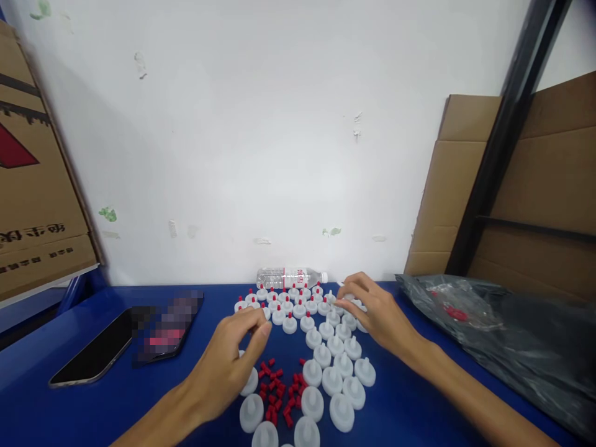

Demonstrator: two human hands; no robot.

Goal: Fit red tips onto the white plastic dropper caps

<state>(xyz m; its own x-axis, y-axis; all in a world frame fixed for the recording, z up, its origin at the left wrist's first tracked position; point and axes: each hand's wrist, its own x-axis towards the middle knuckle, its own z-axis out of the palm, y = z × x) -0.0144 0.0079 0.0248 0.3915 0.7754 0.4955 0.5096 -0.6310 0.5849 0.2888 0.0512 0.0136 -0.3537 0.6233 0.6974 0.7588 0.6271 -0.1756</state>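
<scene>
My left hand hovers over the left side of the cluster, thumb and forefinger curled together. Whatever its fingertips may hold is hidden. Below it lie loose small red tips. At the far right of the cluster, my right hand is bent in a pinch; a sliver of white at its fingertips looks like part of a white nozzle cap, mostly hidden. White nozzle caps without tips stand upright along the right and at the front. Farther back, white nozzle caps with red tips stand grouped together.
A clear plastic bottle lies against the wall behind the caps. Two phones rest on the blue table at left. Grey plastic bags cover the right side. Cardboard stands at left, with more cardboard at right.
</scene>
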